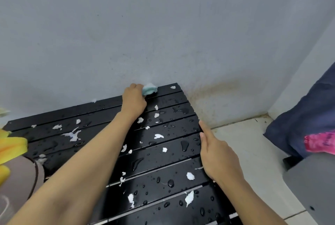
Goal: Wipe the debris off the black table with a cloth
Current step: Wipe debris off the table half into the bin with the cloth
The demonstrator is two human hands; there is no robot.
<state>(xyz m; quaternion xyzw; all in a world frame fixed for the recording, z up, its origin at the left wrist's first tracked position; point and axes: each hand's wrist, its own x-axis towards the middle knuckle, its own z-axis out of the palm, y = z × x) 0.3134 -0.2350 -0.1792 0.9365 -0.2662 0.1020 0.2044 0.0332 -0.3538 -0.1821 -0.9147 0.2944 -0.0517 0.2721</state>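
The left hand (134, 99) grips a bunched teal cloth (149, 88) at the far edge of the black worktop (54, 114), close against the wall (163, 25). The right hand (215, 152) lies with fingers straight along the right edge, holding nothing, and is likely steadying it. Nearly all the white debris (73, 135) lies nearer than the cloth, spread over slats running left to right. So the stroke should probably pull toward the near side, and the left hand is placed for it.
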